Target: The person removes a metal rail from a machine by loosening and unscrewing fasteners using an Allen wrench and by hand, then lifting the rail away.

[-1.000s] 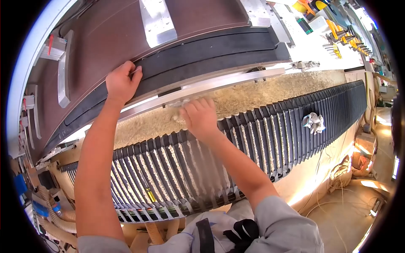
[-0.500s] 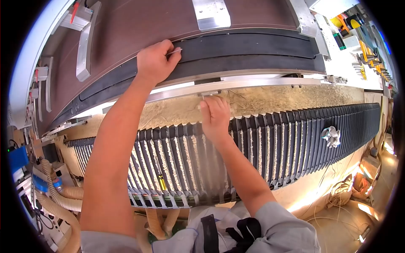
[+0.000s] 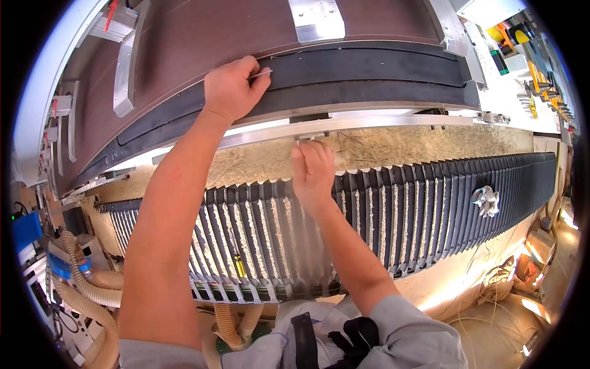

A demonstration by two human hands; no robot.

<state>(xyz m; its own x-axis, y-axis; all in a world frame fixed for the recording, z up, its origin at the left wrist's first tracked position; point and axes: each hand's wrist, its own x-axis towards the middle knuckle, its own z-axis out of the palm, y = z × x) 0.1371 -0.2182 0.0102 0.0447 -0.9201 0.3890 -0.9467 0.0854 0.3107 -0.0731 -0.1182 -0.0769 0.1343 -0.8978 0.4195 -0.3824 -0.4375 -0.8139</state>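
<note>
My left hand point(image 3: 235, 88) rests on the black grooved strip point(image 3: 369, 64) along the front of the brown panel. Its thumb and fingers pinch a thin pale strip point(image 3: 262, 73), whose end sticks out to the right. Lower and nearer me, my right hand point(image 3: 314, 172) is closed, fingers curled, just below the metal rail point(image 3: 369, 123) and above the black pleated cover point(image 3: 393, 209). Whatever it grips is hidden by the fingers. Pale shavings lie in the cover's folds.
A yellow-handled screwdriver point(image 3: 239, 265) and a crumpled grey bundle point(image 3: 486, 201) lie on the pleated cover. Metal brackets point(image 3: 316, 21) reach over the brown panel point(image 3: 215, 31). Ribbed hoses point(image 3: 92, 292) run at lower left. Yellow tool holders point(image 3: 542, 83) stand at right.
The view has shifted slightly, so the machine appears a little farther right. My left hand keeps its pinch on the strip. My right hand stays closed in nearly the same spot.
</note>
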